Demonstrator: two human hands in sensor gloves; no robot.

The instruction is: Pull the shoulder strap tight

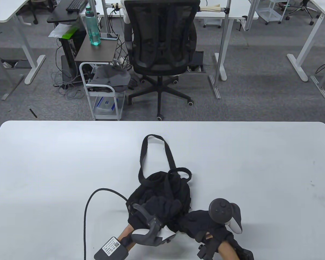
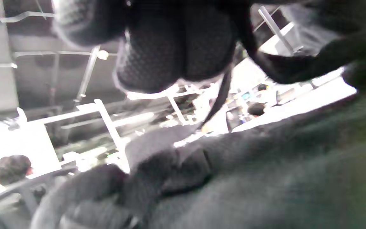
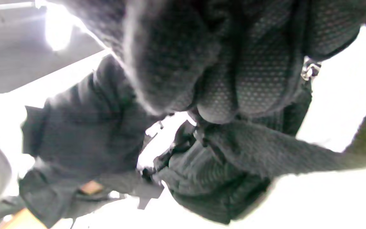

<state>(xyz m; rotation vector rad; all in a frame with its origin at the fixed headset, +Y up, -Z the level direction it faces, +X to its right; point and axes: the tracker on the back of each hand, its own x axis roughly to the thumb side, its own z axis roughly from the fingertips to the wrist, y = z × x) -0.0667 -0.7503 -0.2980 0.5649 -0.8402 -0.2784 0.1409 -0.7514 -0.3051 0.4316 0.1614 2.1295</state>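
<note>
A black fabric bag (image 1: 165, 189) lies crumpled on the white table (image 1: 57, 162) near its front edge. Its long shoulder strap (image 1: 142, 157) loops away toward the far side. My left hand (image 1: 136, 216) is at the bag's near left side, fingers curled into the fabric. In the left wrist view the curled fingers (image 2: 170, 47) sit just above the bag's cloth (image 2: 265, 165). My right hand (image 1: 200, 220) is at the bag's near right side. In the right wrist view its fingers (image 3: 233, 79) curl over a black strap (image 3: 265, 149) that runs off to the right.
A thick black cable (image 1: 86, 211) curves across the table left of the bag. A small looped handle (image 1: 182, 173) lies at the bag's far right. An office chair (image 1: 162, 40) and a cart (image 1: 103, 89) stand on the floor beyond the table.
</note>
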